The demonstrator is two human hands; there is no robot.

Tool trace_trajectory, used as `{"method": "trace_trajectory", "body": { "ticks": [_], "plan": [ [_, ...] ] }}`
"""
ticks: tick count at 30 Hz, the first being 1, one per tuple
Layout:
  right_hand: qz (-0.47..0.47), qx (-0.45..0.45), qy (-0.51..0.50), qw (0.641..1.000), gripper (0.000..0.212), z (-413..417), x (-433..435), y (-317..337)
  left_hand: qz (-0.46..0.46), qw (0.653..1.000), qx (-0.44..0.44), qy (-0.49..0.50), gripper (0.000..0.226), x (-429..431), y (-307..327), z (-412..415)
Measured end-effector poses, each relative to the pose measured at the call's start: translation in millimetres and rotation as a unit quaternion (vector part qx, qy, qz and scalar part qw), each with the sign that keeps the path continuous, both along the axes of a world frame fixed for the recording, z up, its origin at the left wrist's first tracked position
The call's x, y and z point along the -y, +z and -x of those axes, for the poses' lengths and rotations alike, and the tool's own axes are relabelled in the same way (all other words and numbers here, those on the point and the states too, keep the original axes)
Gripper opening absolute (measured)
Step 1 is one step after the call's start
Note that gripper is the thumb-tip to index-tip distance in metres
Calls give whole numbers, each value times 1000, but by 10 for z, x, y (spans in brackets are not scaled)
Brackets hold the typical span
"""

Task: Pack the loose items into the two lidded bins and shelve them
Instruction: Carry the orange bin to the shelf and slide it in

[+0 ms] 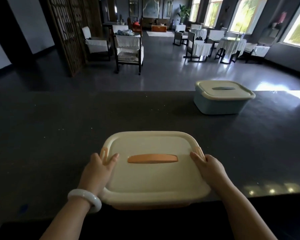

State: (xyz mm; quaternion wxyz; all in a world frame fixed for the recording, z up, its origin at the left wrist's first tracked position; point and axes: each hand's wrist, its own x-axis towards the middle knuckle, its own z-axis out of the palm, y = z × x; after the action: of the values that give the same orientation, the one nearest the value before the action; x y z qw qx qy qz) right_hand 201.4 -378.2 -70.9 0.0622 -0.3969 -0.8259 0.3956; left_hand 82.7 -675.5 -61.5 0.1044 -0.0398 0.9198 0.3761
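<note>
A cream-lidded bin [154, 177] with an orange handle and orange base sits at the near edge of the dark counter [59, 135], its lid on. My left hand [99, 168] grips the bin's left side at the clip, thumb on the lid. On the opposite side my right hand [210, 167] grips the right clip the same way. A second bin [220, 99], blue-green with a cream lid and grey-blue handle, stands closed at the counter's far right.
Beyond the counter lies a shiny floor with a wooden cart [128, 49] and several cloth-covered chairs and tables [230, 44]. A wooden lattice screen [68, 32] stands at the left. Bright windows line the right wall.
</note>
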Motion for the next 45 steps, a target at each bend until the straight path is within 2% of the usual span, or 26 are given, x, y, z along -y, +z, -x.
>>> {"method": "trace_trajectory", "body": {
  "ticks": [6, 10, 16, 19, 24, 32, 41, 45],
  "plan": [
    [54, -40, -8, 998, 45, -5, -11, -28, -38, 999, 32, 15, 63, 30, 46, 13],
    [136, -84, -37, 986, 45, -145, -118, -24, -52, 998, 29, 21, 62, -89, 103, -98],
    [187, -127, -104, 969, 45, -775, -714, -13, -81, 996, 8, -24, 59, -868, 310, -442],
    [203, -156, -155, 954, 45, -1273, -1201, 26, -108, 991, 14, -80, 57, -1559, 388, -657],
    [157, -183, -233, 942, 36, -2295, -2222, 205, -139, 974, 45, -173, 55, -2954, 320, -1166],
    [86, -201, -368, 904, 31, -4039, -3606, 407, -180, 923, 90, -327, 49, -5290, 170, -2300],
    [73, -223, -541, 808, 37, -5558, -4802, 274, -176, 836, 136, -501, 47, -7798, 83, -3532],
    [36, -236, -603, 761, 38, -5992, -5544, 281, -176, 798, 162, -553, 55, -8996, -29, -3983]
  ]
}}
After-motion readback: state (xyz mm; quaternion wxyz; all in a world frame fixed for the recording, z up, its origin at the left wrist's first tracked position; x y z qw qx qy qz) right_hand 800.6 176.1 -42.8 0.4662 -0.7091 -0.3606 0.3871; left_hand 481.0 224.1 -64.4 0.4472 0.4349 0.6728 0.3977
